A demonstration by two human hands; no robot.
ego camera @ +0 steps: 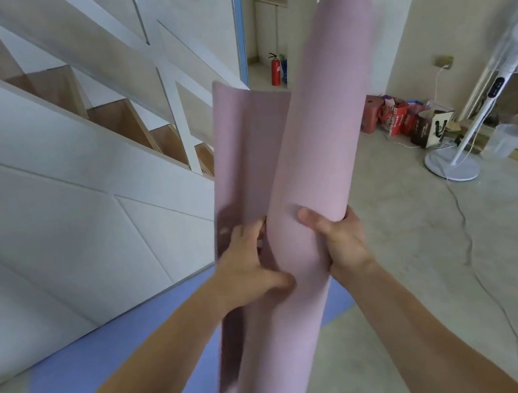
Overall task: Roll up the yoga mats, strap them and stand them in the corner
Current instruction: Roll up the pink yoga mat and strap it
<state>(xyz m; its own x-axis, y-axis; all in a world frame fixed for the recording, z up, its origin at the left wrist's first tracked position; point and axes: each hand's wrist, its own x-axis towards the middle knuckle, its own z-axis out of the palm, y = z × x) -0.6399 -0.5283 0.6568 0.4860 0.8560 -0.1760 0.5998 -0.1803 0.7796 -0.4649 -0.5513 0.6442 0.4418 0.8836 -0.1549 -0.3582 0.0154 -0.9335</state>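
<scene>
A pink yoga mat [320, 137] is held upright in front of me, mostly rolled into a tube, with its loose outer flap [242, 150] spread open to the left. My right hand [337, 238] grips the roll from the right, thumb across its front. My left hand [248, 264] holds the flap at the seam beside the roll, its fingers curled onto the flap's edge. A blue yoga mat [108, 368] lies flat on the floor below, partly hidden by the pink mat and my arms. No strap is visible.
A staircase with white panelling [60, 196] rises on the left. A standing fan [480, 122] is at the right, its cable [476, 261] trailing over the floor. Bags and boxes [410, 121] line the far wall; a fire extinguisher [275, 70] stands in an alcove.
</scene>
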